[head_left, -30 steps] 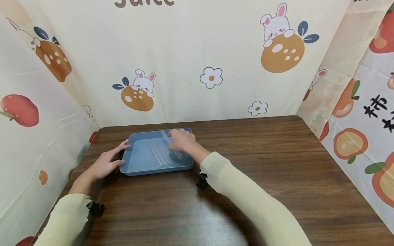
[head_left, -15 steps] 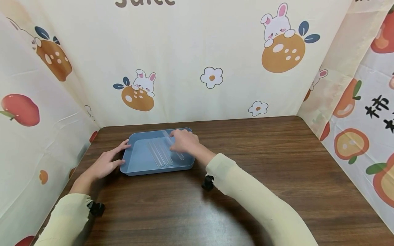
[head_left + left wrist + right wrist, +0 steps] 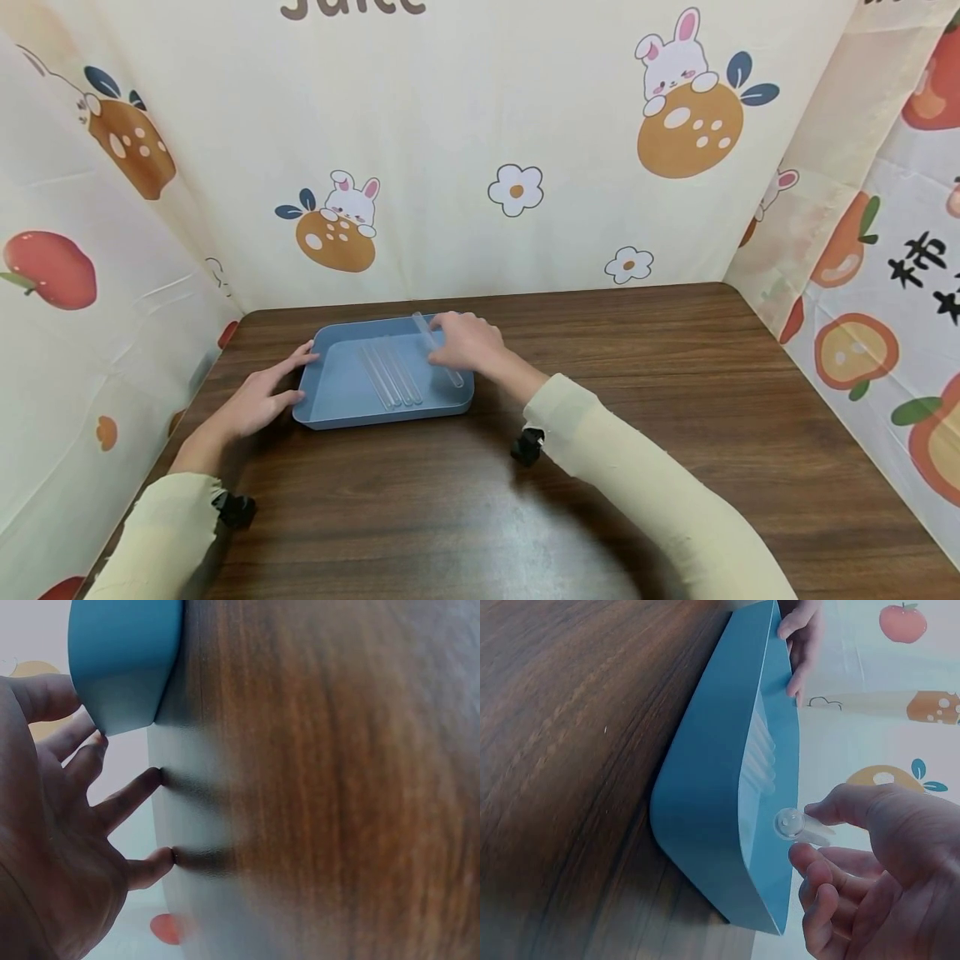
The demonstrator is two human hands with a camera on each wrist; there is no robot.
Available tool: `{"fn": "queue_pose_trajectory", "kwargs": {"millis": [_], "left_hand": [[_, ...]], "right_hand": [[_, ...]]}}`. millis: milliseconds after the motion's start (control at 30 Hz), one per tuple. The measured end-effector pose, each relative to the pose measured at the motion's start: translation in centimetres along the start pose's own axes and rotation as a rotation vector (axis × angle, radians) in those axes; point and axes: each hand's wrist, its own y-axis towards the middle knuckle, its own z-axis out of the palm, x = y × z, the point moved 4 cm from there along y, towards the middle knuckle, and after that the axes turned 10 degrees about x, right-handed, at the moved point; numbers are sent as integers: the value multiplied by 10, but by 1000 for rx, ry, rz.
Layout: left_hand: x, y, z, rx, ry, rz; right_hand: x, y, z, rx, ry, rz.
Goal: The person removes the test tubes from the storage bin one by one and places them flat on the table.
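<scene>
A blue tray (image 3: 330, 392) lies on the table's left half. Inside it several clear test tubes (image 3: 390, 375) lie side by side, slanting. My right hand (image 3: 468, 342) pinches another clear test tube (image 3: 424, 330) between thumb and fingers over the tray's right part; in the right wrist view its rounded end (image 3: 790, 823) points at the camera. My left hand (image 3: 258, 402) is at the tray's left side, its fingers spread and touching the rim and wall. In the left wrist view, some fingertips of the left hand (image 3: 67, 817) reach down to the tabletop beside the tray corner (image 3: 124, 690).
The brown wooden table (image 3: 637, 433) extends to the right and in front of the tray. Printed curtains (image 3: 450, 242) with fruit, rabbits and flowers hang behind and along both sides. A black wrist camera (image 3: 528, 447) sits under the right sleeve.
My right hand has moved to the right with the test tube, away from the row of other tubes. The left hand and the tray have stayed in place.
</scene>
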Motion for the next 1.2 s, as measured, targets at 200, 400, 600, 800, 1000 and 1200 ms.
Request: {"fn": "queue_pose_trajectory", "kwargs": {"millis": [200, 400, 600, 800, 1000, 1200], "left_hand": [[0, 0, 0, -3, -2, 0], [0, 0, 1, -1, -3, -2], [0, 0, 0, 3, -6, -4], [0, 0, 0, 0, -2, 0], [2, 0, 0, 4, -2, -1], [3, 0, 0, 1, -3, -6]], "right_hand": [[-10, -5, -7, -16, 16, 5], [-22, -8, -12, -32, 25, 15], [-33, -10, -15, -27, 41, 26], [-45, -15, -20, -41, 44, 44], [-56, -19, -25, -58, 56, 56], [-65, -23, -32, -64, 54, 59]]}}
